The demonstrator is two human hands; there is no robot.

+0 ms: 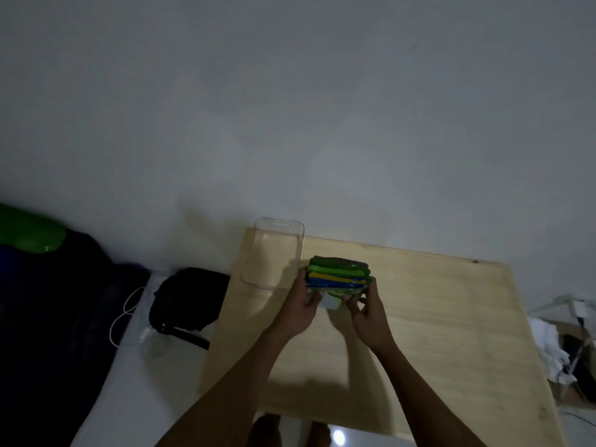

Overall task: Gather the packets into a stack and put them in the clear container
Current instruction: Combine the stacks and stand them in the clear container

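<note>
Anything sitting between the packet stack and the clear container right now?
No. In the head view the packet stack, held by the left hand and right hand, sits right beside the clear container; the gap is bare.

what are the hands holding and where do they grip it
Both hands, left and right, hold the stack of packets by its near end, one at each near corner, beside the clear container.

Pale matt wood-grain on the table (451, 317). Clear, smooth, faintly glossy plastic for the container (274, 253). Glossy green, yellow and blue wrapping on the packets (338, 274). Dull black cloth for the bag (190, 298).
</note>
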